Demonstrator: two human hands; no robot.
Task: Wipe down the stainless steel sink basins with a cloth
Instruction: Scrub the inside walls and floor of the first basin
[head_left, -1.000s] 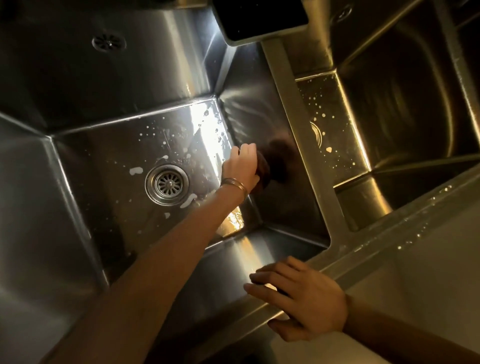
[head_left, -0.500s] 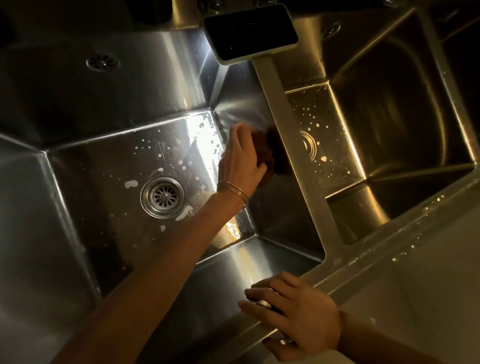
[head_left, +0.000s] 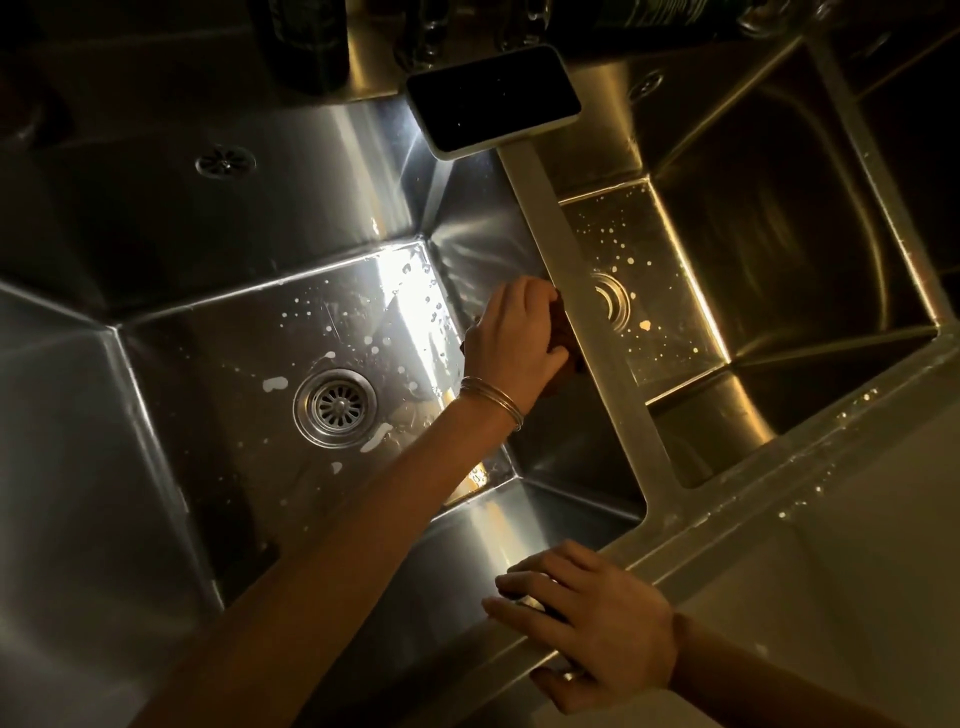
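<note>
Two stainless steel basins lie side by side, the left basin and the right basin, and white droplets speckle both floors. My left hand, bangles on its wrist, grips a dark brown cloth. It presses the cloth against the left basin's right wall, just under the divider. Most of the cloth is hidden behind the hand. My right hand rests on the sink's front rim, its fingers lying flat over the edge into the left basin.
A round drain strainer sits in the left basin's floor, and the right basin's drain shows partly behind the divider. A dark phone lies at the divider's far end. Dark bottles stand on the back ledge.
My left hand has slid the cloth up the basin's right wall, from lower on the wall to right under the divider. My right hand stays on the front rim.
</note>
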